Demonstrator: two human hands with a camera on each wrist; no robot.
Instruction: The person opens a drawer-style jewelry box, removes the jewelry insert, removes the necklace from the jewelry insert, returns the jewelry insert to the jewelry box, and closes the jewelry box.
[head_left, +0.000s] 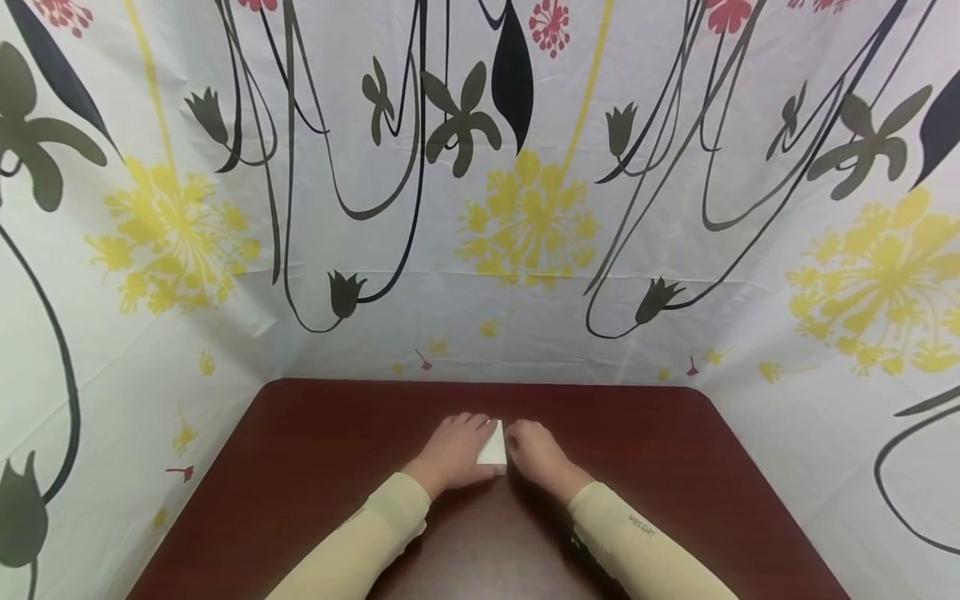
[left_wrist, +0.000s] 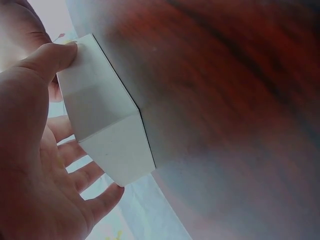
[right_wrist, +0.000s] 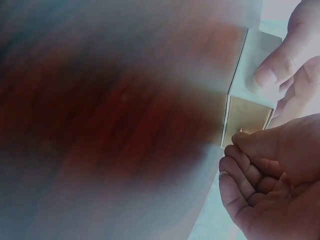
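Note:
A small white box [head_left: 492,447] rests on the dark red table between the two hands. My left hand [head_left: 453,450] grips it from the left; in the left wrist view its thumb lies on the box's near side [left_wrist: 95,95] and the fingers reach round behind. My right hand [head_left: 536,448] is at the box's right end, fingers curled. In the right wrist view that end face [right_wrist: 247,114] looks tan, and the right thumb and index finger pinch at a tiny light tab [right_wrist: 241,130] on it. The fingertips largely hide the tab, so its exact shape is unclear.
The reddish-brown tabletop [head_left: 360,425] has rounded far corners. White cloth [head_left: 450,333] printed with yellow, red and dark flowers hangs behind the table and along both sides. Both forearms, in pale yellow sleeves [head_left: 352,533], come in from the near edge.

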